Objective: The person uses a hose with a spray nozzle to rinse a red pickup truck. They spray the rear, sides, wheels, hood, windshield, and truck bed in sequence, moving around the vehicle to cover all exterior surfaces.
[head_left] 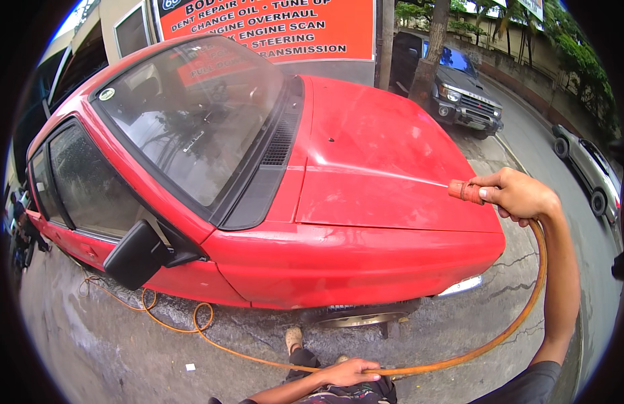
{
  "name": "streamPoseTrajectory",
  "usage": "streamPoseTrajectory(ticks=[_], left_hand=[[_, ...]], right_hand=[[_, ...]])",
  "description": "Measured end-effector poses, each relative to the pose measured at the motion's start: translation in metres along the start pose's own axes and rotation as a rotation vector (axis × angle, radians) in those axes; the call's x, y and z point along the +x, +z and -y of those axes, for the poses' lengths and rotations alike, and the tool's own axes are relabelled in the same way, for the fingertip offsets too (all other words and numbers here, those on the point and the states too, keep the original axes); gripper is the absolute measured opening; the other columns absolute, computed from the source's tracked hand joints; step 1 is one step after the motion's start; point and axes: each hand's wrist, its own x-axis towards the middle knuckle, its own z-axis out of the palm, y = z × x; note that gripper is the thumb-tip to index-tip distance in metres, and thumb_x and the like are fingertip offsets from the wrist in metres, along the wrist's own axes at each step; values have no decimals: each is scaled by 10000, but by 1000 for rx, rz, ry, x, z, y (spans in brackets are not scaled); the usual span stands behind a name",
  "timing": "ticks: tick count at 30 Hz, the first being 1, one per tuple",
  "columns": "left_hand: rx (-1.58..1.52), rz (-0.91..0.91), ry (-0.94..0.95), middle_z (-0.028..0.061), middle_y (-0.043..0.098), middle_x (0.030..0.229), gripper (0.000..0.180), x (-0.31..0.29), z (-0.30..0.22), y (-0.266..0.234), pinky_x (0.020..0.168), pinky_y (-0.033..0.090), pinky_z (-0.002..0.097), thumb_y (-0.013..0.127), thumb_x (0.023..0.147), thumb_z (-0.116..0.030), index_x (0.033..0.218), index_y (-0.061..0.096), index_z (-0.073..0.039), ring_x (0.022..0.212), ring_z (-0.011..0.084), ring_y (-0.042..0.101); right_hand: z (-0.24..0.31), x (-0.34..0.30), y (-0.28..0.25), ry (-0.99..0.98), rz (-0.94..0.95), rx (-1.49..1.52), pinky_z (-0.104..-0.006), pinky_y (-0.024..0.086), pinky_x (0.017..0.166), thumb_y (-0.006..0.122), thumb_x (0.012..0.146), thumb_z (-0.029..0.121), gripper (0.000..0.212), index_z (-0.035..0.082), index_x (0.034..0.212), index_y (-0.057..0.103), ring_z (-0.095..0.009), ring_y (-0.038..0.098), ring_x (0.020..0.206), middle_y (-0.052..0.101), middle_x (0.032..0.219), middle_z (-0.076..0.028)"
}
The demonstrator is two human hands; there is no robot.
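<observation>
1. Orange hose [500, 333] runs from the left hand [349, 372], closed around it low over wet, cracked concrete pavement [110, 350], up to the right hand [520, 195].
2. Right grip holds the nozzle [465, 192], jetting water across the red car [366, 202] bonnet.
3. Beyond, a dark parked SUV [460, 91] by the roadside.

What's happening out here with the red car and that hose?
A person stands beside the red car, washing it down. The right hand holds the nozzle end of an orange hose and sends a thin jet of water across the hood. The left hand grips the hose lower down, near the person's body. The rest of the hose trails in loops over the wet pavement alongside the car. Other cars are parked along the street beyond.
</observation>
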Motion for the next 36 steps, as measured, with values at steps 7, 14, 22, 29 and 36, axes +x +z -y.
streamPoseTrajectory(ticks=[7, 14, 22, 29, 36], left_hand=[[-40, -40, 98, 54, 400, 662, 253, -8, -2, 6, 575, 354, 324, 523, 951, -282, 923, 526, -31, 630, 130, 377], [16, -240, 64, 84, 391, 618, 345, -18, -15, -21, 564, 362, 349, 482, 950, -395, 932, 535, -54, 587, 181, 376], [10, -427, 58, 44, 358, 601, 301, -33, -31, -44, 524, 327, 325, 506, 947, -329, 843, 506, -46, 573, 142, 332], [8, -492, 66, 29, 351, 616, 322, -46, -31, -55, 518, 310, 311, 506, 942, -343, 828, 507, -41, 584, 126, 327], [58, -433, 38, 30, 386, 611, 317, -55, -29, -58, 524, 333, 318, 504, 945, -341, 852, 529, -39, 577, 133, 364]], right_hand=[[58, -19, -1, -341, 62, -167, -277, 416, 370, 517, 930, 247, 357, 104, 1253, 565, -121, 485, 454, 552, 645, -78], [81, 24, -42, -89, -216, -39, -255, 341, 340, 489, 933, 254, 307, 115, 1176, 615, -89, 396, 408, 455, 576, -18], [87, 86, -80, -68, -279, 17, -269, 365, 307, 442, 945, 245, 284, 94, 1096, 630, -92, 426, 348, 473, 547, -41], [104, 106, -89, -84, -324, 31, -266, 370, 304, 443, 943, 234, 284, 74, 1099, 617, -93, 414, 332, 478, 545, -36], [121, 72, -76, -183, -270, 40, -242, 284, 325, 449, 941, 249, 266, 41, 931, 615, -77, 347, 393, 441, 562, -26]])
